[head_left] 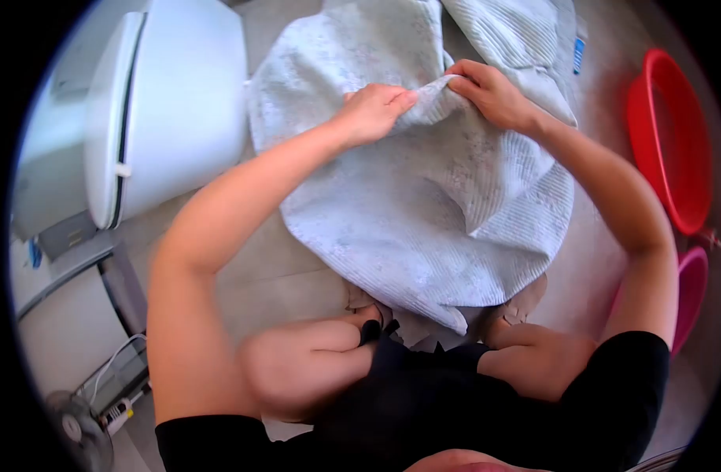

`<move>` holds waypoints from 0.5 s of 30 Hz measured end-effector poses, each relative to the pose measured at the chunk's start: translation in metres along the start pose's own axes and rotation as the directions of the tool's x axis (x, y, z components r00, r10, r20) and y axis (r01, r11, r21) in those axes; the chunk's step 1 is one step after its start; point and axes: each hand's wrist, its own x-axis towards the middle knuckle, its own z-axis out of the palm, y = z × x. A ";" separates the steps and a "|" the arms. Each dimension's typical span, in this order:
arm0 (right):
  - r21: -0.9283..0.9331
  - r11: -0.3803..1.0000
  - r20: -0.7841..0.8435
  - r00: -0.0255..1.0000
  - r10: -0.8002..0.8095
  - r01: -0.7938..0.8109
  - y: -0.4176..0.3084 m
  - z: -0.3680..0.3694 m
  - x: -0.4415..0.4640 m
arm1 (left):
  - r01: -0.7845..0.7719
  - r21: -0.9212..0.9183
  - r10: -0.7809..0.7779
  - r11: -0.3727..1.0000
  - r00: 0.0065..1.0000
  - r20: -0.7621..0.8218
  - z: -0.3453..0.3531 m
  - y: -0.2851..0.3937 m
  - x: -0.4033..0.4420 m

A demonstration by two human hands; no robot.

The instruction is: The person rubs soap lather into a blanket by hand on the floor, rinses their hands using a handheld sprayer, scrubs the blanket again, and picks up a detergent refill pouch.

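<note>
A large pale quilted bedspread [360, 204] with a faint floral print and ribbed stitching is spread in folds over the floor before me. My left hand [374, 110] pinches an edge of the cloth near its upper middle. A short way to the right, my right hand [490, 90] grips the same edge between thumb and fingers. Between the two hands a short piece of the edge is lifted and bunched. The near end of the cloth reaches down to my feet, and its far end runs out of view at the top.
At the left stands a white appliance [179, 102], with a fan [81, 429] lower down. A red basin [671, 141] leans at the right above a pink basin [691, 295]. A blue-and-white tube [578, 55] lies on the tiled floor [266, 275] at upper right.
</note>
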 end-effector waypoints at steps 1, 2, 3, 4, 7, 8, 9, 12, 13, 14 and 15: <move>0.082 0.997 -0.122 0.992 0.023 -0.013 -0.001 0.008 0.001 | 0.020 -0.147 -0.036 0.989 0.994 -0.107 0.003 0.001 0.001; 0.167 0.986 -0.243 0.968 0.059 -0.018 -0.002 0.016 -0.003 | 0.013 -0.286 -0.076 0.958 0.975 -0.208 0.009 0.002 0.005; 0.254 0.967 -0.359 0.926 0.114 -0.021 -0.003 0.023 -0.009 | -0.017 -0.417 -0.119 0.909 0.948 -0.296 0.016 0.004 0.011; 0.106 0.993 -0.483 0.876 0.010 0.048 -0.010 0.032 -0.012 | -0.091 -0.615 -0.193 0.783 0.905 -0.380 0.026 0.014 0.016; -0.447 0.860 -0.327 0.850 -0.414 0.247 -0.056 0.059 -0.030 | -0.253 -0.724 -0.228 0.642 0.838 -0.495 0.057 0.042 0.029; -0.491 0.858 -0.316 0.887 -0.335 0.149 -0.057 0.056 -0.023 | -0.356 -0.799 -0.222 0.484 0.833 -0.506 0.069 0.048 0.033; -0.535 0.844 -0.307 0.919 -0.246 0.048 -0.054 0.052 -0.014 | -0.466 -0.875 -0.174 0.130 0.859 -0.483 0.087 0.046 0.037; -0.538 0.811 -0.457 0.888 -0.051 -0.230 -0.028 0.014 0.013 | -0.334 -0.931 -0.278 -0.147 0.917 -0.285 0.107 0.072 0.035; -0.538 0.801 -0.491 0.870 -0.045 -0.262 -0.024 0.013 0.013 | -0.329 -0.936 -0.269 -0.124 0.919 -0.288 0.110 0.073 0.035; -0.566 0.802 -0.505 0.849 -0.156 -0.189 -0.021 0.022 0.000 | -0.303 -0.947 -0.313 -0.107 0.914 -0.257 0.110 0.073 0.034; -0.652 0.739 -0.434 0.883 -0.180 -0.170 -0.033 0.038 -0.019 | -0.275 -0.957 -0.357 -0.090 0.906 -0.227 0.102 0.077 0.028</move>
